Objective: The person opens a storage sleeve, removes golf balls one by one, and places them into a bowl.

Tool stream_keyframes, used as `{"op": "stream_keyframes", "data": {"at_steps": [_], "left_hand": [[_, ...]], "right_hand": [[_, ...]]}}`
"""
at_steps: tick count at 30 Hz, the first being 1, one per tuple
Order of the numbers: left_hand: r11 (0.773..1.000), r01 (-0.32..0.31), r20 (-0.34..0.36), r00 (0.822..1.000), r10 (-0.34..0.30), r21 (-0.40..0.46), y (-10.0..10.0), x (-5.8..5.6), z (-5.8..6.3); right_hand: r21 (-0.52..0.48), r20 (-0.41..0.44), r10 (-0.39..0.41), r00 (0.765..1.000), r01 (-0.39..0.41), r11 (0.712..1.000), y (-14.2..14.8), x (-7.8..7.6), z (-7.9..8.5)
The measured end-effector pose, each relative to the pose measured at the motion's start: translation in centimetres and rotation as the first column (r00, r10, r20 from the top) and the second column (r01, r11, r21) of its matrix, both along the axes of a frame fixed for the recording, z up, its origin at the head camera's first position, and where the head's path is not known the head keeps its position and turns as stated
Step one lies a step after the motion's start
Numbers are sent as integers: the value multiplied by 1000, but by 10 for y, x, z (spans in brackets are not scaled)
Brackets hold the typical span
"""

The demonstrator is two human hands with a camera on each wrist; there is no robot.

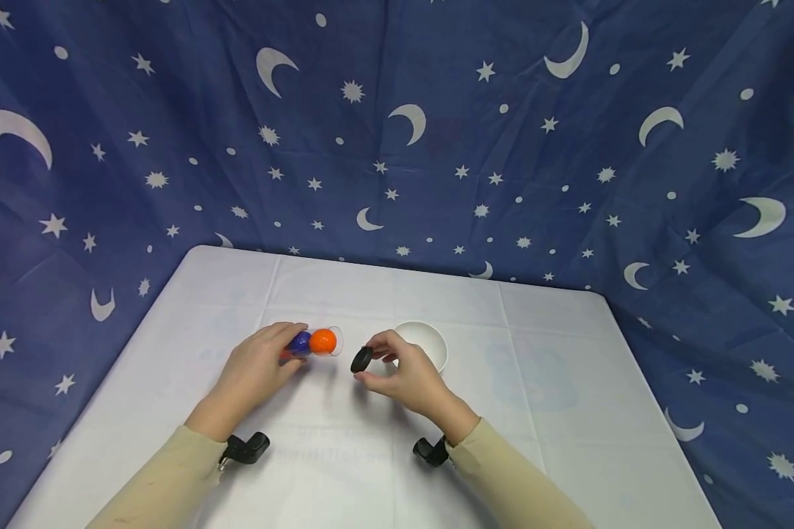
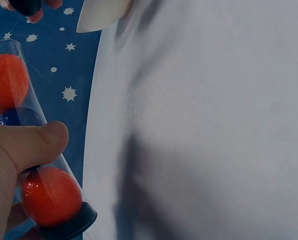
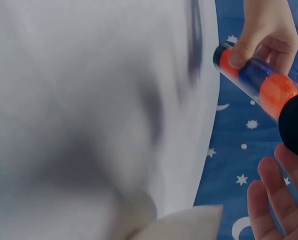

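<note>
My left hand grips a clear plastic tube, tilted in the left wrist view. Inside it are an orange ball, a blue ball and another orange ball. A dark cap covers the tube's lower end; the far end looks uncovered. Between thumb and fingers, my right hand pinches a round black lid, held a little apart from the uncovered end. In the right wrist view this lid overlaps the tube's end.
Just behind my right hand stands a white bowl, partly hidden by it. A white cloth covers the table, and a blue curtain with moons and stars hangs behind. Both wrists carry black camera mounts.
</note>
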State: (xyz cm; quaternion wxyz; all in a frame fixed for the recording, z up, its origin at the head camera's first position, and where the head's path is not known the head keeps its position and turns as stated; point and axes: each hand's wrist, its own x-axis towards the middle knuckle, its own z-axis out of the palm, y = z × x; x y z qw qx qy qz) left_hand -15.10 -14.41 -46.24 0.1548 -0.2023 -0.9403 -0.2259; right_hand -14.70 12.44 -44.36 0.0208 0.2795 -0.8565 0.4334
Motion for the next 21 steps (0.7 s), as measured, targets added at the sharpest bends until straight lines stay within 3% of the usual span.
{"op": "stream_keyframes", "data": {"at_steps": [9, 21], "left_hand": [[1000, -24, 0, 1000, 24, 5, -7, 1, -5], [999, -46, 11, 999, 45, 12, -10, 3, -6]], "right_hand": [[27, -2, 98, 995, -98, 995, -11, 15, -12], [125, 153, 122, 981, -141, 982, -18, 27, -33]]}}
